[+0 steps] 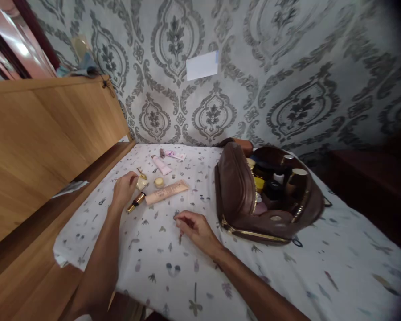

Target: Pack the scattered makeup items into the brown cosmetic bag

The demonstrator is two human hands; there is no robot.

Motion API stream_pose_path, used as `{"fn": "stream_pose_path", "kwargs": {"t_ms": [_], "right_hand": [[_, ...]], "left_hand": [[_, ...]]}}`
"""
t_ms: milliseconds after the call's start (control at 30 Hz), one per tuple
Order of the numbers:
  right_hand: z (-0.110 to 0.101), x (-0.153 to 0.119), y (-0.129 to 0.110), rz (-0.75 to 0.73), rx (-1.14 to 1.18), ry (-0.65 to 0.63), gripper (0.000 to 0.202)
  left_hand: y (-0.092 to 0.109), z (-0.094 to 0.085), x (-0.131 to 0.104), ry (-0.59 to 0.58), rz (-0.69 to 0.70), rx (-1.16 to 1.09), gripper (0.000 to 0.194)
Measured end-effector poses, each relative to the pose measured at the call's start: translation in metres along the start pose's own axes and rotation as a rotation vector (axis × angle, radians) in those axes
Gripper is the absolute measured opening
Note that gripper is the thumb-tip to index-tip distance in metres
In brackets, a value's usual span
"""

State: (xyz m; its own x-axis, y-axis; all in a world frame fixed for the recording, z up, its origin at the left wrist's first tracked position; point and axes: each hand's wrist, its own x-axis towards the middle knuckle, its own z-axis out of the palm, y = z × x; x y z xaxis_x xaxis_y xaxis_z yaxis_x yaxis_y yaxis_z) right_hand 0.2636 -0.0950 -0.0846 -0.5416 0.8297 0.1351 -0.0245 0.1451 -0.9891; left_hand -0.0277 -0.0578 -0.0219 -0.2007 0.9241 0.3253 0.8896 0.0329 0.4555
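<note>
My left hand (123, 191) is closed, its fingertips at a small pale-yellow item with a gold top (141, 182) on the cloth. Beside it lie a black-and-gold lipstick tube (136, 203), a small round cream jar (159, 182) and a long peach tube (167, 192). My right hand (196, 228) is over the cloth in front of the peach tube, fingers loosely bent and apart, with nothing visible in them. To its right stands a brown toiletry bag (235, 187), unzipped, with several bottles and jars inside.
Farther back lie a pale pink tube (161, 165), a white-and-pink tube (175, 155) and a small dark item (162, 153). A wooden panel (53, 133) borders the patterned cloth (173, 285) on the left; a patterned wall (214, 107) rises behind.
</note>
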Motion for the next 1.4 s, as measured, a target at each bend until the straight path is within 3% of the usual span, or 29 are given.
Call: {"fn": "stream_pose_path", "kwargs": {"t_ms": [167, 300, 400, 533, 700, 867, 1000, 1233, 1400], "right_hand": [[0.0, 0.0, -0.001, 0.012, 0.007, 0.011, 0.022], [0.0, 0.001, -0.001, 0.008, -0.012, 0.007, 0.023], [0.001, 0.0, -0.003, 0.013, -0.003, 0.003, 0.023], [0.001, 0.0, -0.004, 0.035, 0.022, 0.007, 0.026], [-0.001, 0.002, 0.0, 0.035, 0.078, 0.074, 0.035], [-0.004, 0.005, 0.002, 0.051, 0.224, 0.168, 0.058], [-0.006, 0.006, 0.003, 0.057, 0.207, 0.168, 0.051], [-0.006, 0.008, 0.006, 0.06, 0.218, 0.173, 0.05], [-0.005, 0.008, 0.004, 0.037, 0.226, 0.145, 0.046]], "left_hand": [[-0.016, -0.018, -0.007, -0.423, -0.022, -0.041, 0.029], [-0.022, -0.016, -0.011, -0.569, -0.079, -0.043, 0.028], [-0.025, -0.012, -0.012, -0.599, -0.108, -0.032, 0.023], [-0.026, -0.016, -0.009, -0.53, -0.081, -0.057, 0.022], [-0.003, -0.021, -0.008, -0.434, 0.053, -0.289, 0.036], [0.046, -0.001, -0.022, -0.619, 0.179, -0.646, 0.036], [0.07, 0.018, -0.033, -0.738, 0.219, -0.694, 0.031], [0.065, 0.028, -0.033, -0.694, 0.153, -0.811, 0.035], [0.068, 0.033, -0.033, -0.725, 0.179, -0.906, 0.032]]}}
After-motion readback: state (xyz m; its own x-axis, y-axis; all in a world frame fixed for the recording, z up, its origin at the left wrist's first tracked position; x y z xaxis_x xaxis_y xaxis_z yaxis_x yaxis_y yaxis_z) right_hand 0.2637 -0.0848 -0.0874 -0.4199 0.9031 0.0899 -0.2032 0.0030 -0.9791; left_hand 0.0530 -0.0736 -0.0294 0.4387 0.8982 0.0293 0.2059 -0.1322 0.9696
